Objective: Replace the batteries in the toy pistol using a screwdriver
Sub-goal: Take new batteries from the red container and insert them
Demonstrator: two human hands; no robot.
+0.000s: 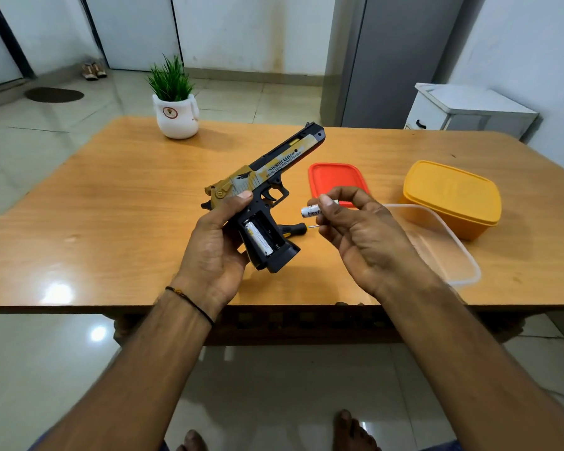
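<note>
My left hand (pixel 217 242) grips the black and gold toy pistol (pixel 271 172) by its rear, above the table, barrel pointing away to the right. The grip's battery bay is uncovered and faces me; one white battery (pixel 258 238) lies in its left slot, the slot beside it is bare. My right hand (pixel 355 229) pinches a second white battery (pixel 310 212) between thumb and fingertips, just right of the grip. A black-handled screwdriver (pixel 293 228) lies on the table behind the grip, partly hidden by it.
On the wooden table (pixel 111 206): a red lid (pixel 336 177), a yellow lidded box (pixel 451 196), a clear plastic tub (pixel 450 252) under my right wrist, and a white pot with a green plant (pixel 175 105) at the far edge. A white cabinet (pixel 466 112) stands beyond.
</note>
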